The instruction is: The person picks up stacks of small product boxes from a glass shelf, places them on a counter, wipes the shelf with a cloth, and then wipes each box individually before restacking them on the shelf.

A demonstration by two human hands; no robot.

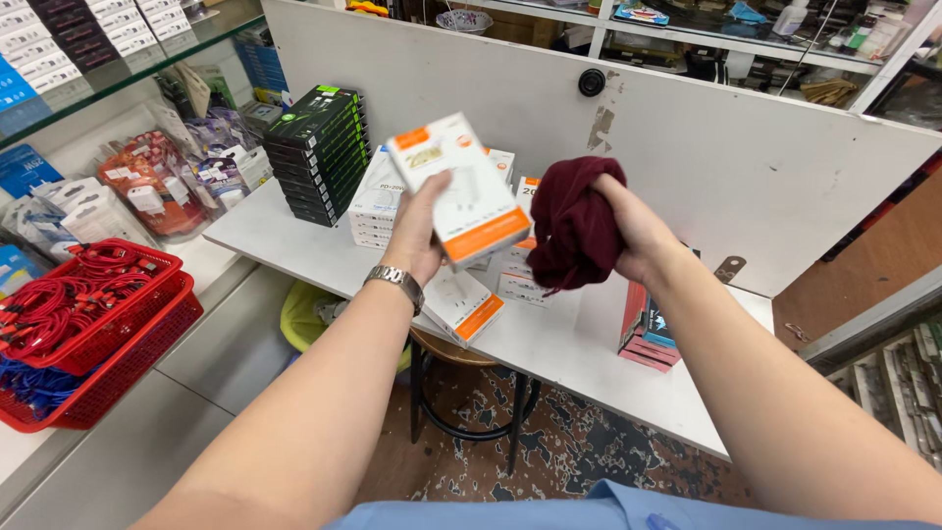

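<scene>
While the left hand (420, 228) clasps a tilted white-and-orange box (458, 188) | right hand (633, 231) bunches a maroon cloth (577, 224) just beside it.

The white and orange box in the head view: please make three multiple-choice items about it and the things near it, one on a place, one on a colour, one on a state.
1. Where does the stack of black boxes stand?
A. on the white table, to the left of the white boxes
B. in the red basket
C. on the stool

2. What colour is the cloth in the right hand?
A. yellow
B. dark red
C. blue

3. How is the white and orange box in the left hand at this moment?
A. lying flat on the table
B. opened and empty
C. held up above the table, closed

Answers: 1 A, the black stack rests on the white table beside the white boxes. 2 B, the bunched cloth is dark red. 3 C, the fingers grip the box in the air and no flap is open.
</scene>
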